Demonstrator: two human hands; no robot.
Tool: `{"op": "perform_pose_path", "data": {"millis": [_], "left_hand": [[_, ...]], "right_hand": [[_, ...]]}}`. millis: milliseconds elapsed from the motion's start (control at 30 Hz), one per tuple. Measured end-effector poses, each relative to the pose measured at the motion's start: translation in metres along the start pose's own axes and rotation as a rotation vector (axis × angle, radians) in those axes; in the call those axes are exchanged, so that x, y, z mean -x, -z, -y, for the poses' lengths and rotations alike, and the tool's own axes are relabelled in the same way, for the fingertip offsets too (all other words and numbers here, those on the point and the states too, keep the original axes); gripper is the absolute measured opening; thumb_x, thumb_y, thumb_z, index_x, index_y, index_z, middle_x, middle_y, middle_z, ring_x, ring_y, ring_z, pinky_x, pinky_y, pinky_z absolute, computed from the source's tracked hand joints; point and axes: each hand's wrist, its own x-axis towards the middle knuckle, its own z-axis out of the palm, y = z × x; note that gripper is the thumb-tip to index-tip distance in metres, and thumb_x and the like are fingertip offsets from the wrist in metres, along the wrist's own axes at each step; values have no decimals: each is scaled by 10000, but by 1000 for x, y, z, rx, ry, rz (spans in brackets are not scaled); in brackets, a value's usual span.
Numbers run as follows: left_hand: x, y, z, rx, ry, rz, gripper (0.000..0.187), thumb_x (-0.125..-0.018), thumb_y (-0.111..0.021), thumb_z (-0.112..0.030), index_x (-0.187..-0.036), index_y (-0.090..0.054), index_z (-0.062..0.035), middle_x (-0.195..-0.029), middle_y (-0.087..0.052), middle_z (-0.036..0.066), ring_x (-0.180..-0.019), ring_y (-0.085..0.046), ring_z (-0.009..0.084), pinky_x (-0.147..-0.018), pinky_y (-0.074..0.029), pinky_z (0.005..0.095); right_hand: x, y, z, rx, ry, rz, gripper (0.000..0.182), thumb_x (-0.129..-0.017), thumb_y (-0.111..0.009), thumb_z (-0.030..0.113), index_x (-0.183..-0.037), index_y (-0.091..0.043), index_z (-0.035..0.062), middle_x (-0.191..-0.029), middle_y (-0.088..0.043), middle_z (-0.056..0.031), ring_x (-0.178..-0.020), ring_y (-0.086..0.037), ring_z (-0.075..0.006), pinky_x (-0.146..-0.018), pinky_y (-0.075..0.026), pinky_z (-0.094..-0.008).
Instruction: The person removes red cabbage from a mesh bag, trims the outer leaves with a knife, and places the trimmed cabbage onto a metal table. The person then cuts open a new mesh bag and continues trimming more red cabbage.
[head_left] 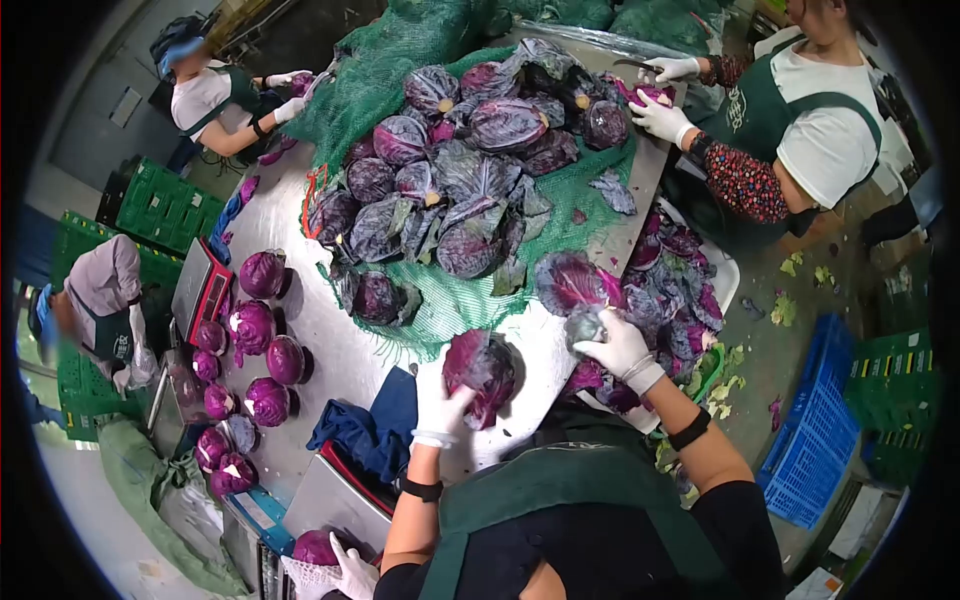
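My left hand [438, 408], in a white glove, grips the lower left side of a red cabbage [482, 372] above the metal table. Dark outer leaves still wrap part of that cabbage. To the right, my right hand [618, 348], also gloved, is closed on loose cabbage leaves [572, 282], over the edge of a leaf-filled bin. The fingertips of that hand are partly hidden. Ahead of both hands lies a heap of untrimmed red cabbages [470, 185] on green netting [475, 318].
Trimmed cabbages [285, 360] stand at left near a scale [205, 290]. Dark cloth [375, 430] lies by my left forearm. Discarded leaves [665, 290] fill the bin at right. Co-workers stand around; one co-worker's gloved hand [352, 572] touches a cabbage [316, 548]. Blue crates [812, 425] sit right.
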Motion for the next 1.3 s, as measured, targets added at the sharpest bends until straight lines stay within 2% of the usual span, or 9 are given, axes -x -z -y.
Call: {"op": "perform_pose_path", "data": {"millis": [67, 200, 400, 667, 867, 1000, 1067, 1100, 1300], "left_hand": [[9, -6, -4, -456, 36, 145, 820, -646, -732, -238, -1325, -338, 0, -1266, -435, 200, -1127, -472, 328, -944, -395, 387], [20, -46, -23, -974, -58, 111, 938, -507, -770, -417, -1291, -407, -54, -1291, -411, 197, -1179, -401, 374, -992, -334, 460], [17, -6, -11, -661, -22, -9, 966, -548, -768, -504, -1283, -394, 0, -1177, -440, 223, -1107, -423, 375, -935, -361, 442], [12, -34, -24, -969, -187, -163, 982, -533, -788, -509, -1226, -395, 65, -1061, -489, 212, -983, -485, 357, -901, -383, 405], [8, -17, -20, -692, 70, -72, 886, -603, -795, -409, -1239, -381, 49, -1147, -456, 200, -1068, -475, 325, -929, -387, 379], [15, 34, 64, 18, 139, -65, 822, -695, -734, -251, -1330, -288, 22, -1244, -417, 200, -1161, -435, 278, -1003, -348, 366], [-5, 7, -26, 535, 543, -257, 853, -693, -724, -255, -1351, -252, 13, -1269, -402, 206, -1183, -423, 282, -1015, -337, 372], [17, 19, 19, -153, -23, -15, 881, -670, -742, -299, -1349, -273, 8, -1290, -389, 202, -1192, -412, 289, -1012, -336, 398], [20, -35, -17, -793, -116, -177, 966, -531, -784, -487, -1275, -405, 0, -1199, -447, 237, -1149, -402, 408, -984, -324, 450]], "right_hand": [[11, -9, 49, -505, 346, -15, 518, -717, -679, 343, -1131, -502, 86, -943, -602, -137, -814, -623, -296, -685, -502, -382], [12, -46, 89, 14, 419, 142, 726, -663, -705, 431, -1244, -443, 83, -1248, -466, -151, -930, -594, -330, -787, -488, -389], [-11, -31, 18, -151, 369, 67, 224, -759, -558, 171, -964, -617, 100, -808, -620, -84, -704, -612, -256, -652, -503, -350], [15, -25, 82, -168, 326, 156, 754, -638, -700, 550, -1202, -495, 95, -1016, -582, -158, -836, -604, -301, -726, -484, -389], [10, -80, 28, -103, 254, 60, 301, -776, -605, 367, -854, -543, 83, -665, -587, -147, -620, -590, -316, -588, -469, -390], [5, -36, -2, 48, 147, 184, 309, -764, -634, 359, -884, -564, 83, -687, -599, -130, -650, -605, -291, -618, -484, -369], [8, -31, 15, -35, 235, 106, 345, -762, -646, 387, -890, -570, 76, -711, -616, -119, -674, -617, -284, -627, -483, -367], [11, -27, 44, -171, 240, 129, 385, -749, -653, 414, -904, -570, 71, -721, -621, -115, -672, -618, -284, -624, -481, -369], [-2, -86, 68, -187, 212, 141, 636, -713, -676, 356, -1239, -458, 74, -761, -619, -100, -656, -609, -276, -617, -483, -365]]}}
